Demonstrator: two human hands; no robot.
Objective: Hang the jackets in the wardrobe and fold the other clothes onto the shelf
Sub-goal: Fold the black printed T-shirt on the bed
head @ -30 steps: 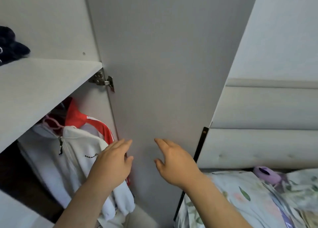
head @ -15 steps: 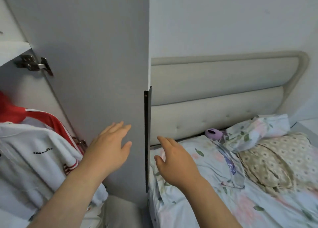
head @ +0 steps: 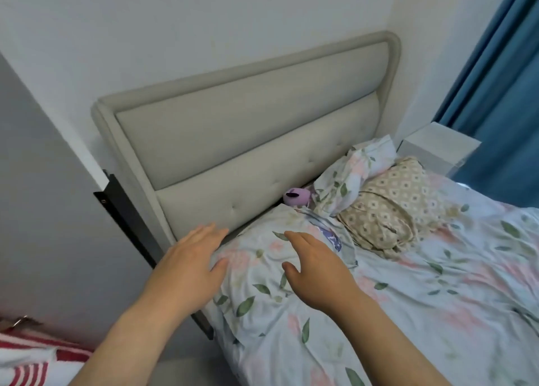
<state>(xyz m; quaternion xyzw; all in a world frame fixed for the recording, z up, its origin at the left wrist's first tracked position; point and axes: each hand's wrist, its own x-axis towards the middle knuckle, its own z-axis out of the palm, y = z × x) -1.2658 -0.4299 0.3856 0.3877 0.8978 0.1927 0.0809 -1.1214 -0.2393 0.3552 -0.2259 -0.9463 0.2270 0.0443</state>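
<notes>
My left hand (head: pixel 194 261) hovers with fingers straight and holds nothing, over the bed's near corner by the headboard. My right hand (head: pixel 316 264) is also empty, fingers loosely spread above the floral bed sheet (head: pixel 437 312). A beige patterned cloth (head: pixel 390 210) lies crumpled near the pillows, beyond my right hand. The open grey wardrobe door (head: pixel 43 225) stands at the left. At the bottom left corner shows a bit of the red-and-white striped jacket (head: pixel 29 362) hanging in the wardrobe.
A padded beige headboard (head: pixel 248 140) backs the bed. A floral pillow (head: pixel 347 175) and a small purple plush toy (head: pixel 296 196) lie against it. A white bedside table (head: pixel 437 146) and blue curtain (head: pixel 501 88) stand at the right.
My view has swung right from the wardrobe interior to the bed. Both hands moved with it, from in front of the door to above the bed, still empty.
</notes>
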